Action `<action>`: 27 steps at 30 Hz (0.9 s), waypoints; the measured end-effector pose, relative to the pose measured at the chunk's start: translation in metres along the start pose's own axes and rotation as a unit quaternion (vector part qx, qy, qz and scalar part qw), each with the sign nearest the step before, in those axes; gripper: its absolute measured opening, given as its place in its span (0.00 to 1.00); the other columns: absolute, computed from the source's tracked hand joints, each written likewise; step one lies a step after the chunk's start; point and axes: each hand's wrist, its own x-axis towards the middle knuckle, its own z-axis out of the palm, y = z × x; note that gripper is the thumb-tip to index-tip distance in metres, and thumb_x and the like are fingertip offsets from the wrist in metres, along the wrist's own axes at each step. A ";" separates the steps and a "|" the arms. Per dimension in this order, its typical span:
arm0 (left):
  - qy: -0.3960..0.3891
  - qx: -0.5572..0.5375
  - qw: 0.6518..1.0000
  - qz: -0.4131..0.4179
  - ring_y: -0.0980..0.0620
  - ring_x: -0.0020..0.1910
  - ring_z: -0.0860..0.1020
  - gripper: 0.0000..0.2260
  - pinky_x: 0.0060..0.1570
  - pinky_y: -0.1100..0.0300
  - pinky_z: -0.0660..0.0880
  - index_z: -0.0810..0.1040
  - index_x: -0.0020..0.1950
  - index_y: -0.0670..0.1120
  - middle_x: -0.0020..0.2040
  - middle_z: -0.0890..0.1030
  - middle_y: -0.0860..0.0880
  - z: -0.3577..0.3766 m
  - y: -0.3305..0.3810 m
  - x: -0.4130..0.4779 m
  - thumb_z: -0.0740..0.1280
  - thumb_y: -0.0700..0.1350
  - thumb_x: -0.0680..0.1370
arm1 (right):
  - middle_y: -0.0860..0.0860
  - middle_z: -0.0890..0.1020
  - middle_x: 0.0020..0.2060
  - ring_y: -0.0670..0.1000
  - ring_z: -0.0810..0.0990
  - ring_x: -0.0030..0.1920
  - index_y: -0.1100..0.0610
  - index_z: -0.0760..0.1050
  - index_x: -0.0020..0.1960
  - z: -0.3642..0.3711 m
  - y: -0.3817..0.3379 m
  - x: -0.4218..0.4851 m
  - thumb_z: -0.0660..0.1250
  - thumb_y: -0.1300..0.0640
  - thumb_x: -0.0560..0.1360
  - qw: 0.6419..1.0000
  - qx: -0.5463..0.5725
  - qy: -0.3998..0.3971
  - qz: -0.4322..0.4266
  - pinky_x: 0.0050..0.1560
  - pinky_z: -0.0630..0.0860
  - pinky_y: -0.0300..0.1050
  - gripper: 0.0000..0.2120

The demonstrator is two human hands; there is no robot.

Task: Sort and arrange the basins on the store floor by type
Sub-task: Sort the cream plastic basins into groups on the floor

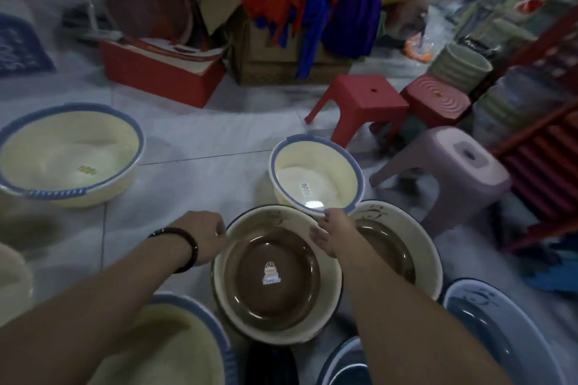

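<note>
A cream basin with a brown bottom and a sticker [275,275] sits in the middle, low in the head view. My left hand [203,236] grips its left rim, and my right hand [336,233] holds its right rim. A second basin of that type [394,237] lies partly under it at the right. A small cream basin with a blue rim [316,175] stands tilted just beyond my right hand. A large cream basin with a blue rim [67,155] rests on the floor at the left. Another such basin [175,344] is under my left forearm. Blue basins [500,322] lie at the lower right.
A red stool [359,103], a second red stool [436,101] and a lilac stool [450,172] stand at the right. A red crate [159,75] with a brown basin [147,0] and a cardboard box [266,56] with mops are at the back. Red shelving [544,147] lines the right.
</note>
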 end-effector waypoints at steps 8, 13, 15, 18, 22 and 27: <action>-0.073 0.054 0.996 -0.010 0.47 0.60 0.79 0.13 0.56 0.58 0.75 0.81 0.60 0.51 0.62 0.81 0.49 0.016 0.019 0.083 0.61 0.54 0.82 | 0.63 0.81 0.61 0.62 0.86 0.58 0.59 0.73 0.65 -0.006 -0.003 0.087 0.73 0.55 0.81 0.986 0.156 -0.009 0.053 0.61 0.84 0.59 0.17; -0.092 0.052 0.994 -0.004 0.48 0.62 0.78 0.14 0.59 0.59 0.74 0.82 0.61 0.51 0.64 0.81 0.50 0.025 0.020 0.096 0.61 0.55 0.82 | 0.61 0.82 0.60 0.57 0.86 0.55 0.62 0.74 0.66 0.002 0.007 0.108 0.73 0.52 0.81 0.973 0.224 -0.035 0.043 0.62 0.83 0.54 0.20; -0.101 0.054 0.993 -0.011 0.48 0.61 0.79 0.14 0.59 0.58 0.75 0.82 0.60 0.51 0.62 0.81 0.50 0.024 0.012 0.093 0.61 0.54 0.83 | 0.56 0.82 0.46 0.52 0.81 0.45 0.61 0.77 0.62 0.008 0.003 0.113 0.75 0.44 0.79 0.978 0.204 -0.025 0.032 0.54 0.83 0.50 0.23; -0.115 0.073 0.990 -0.029 0.49 0.59 0.80 0.13 0.60 0.56 0.77 0.82 0.59 0.51 0.60 0.82 0.51 0.017 -0.007 0.085 0.62 0.54 0.82 | 0.54 0.81 0.43 0.50 0.80 0.43 0.58 0.79 0.62 0.029 -0.011 0.108 0.75 0.43 0.78 0.978 0.208 0.002 -0.009 0.48 0.84 0.50 0.21; -0.115 0.061 0.990 -0.055 0.51 0.58 0.79 0.12 0.60 0.55 0.77 0.81 0.59 0.53 0.60 0.82 0.52 -0.006 -0.033 0.057 0.63 0.56 0.83 | 0.57 0.84 0.52 0.55 0.84 0.48 0.58 0.75 0.69 0.059 -0.030 0.078 0.71 0.54 0.83 0.971 0.233 0.019 -0.055 0.38 0.83 0.50 0.17; -0.119 0.050 0.988 -0.087 0.51 0.60 0.78 0.14 0.63 0.53 0.76 0.79 0.62 0.55 0.65 0.79 0.53 -0.051 -0.072 -0.006 0.62 0.59 0.83 | 0.59 0.83 0.61 0.60 0.84 0.54 0.58 0.76 0.70 0.092 -0.050 0.023 0.72 0.60 0.80 0.971 0.179 0.002 -0.157 0.42 0.83 0.51 0.19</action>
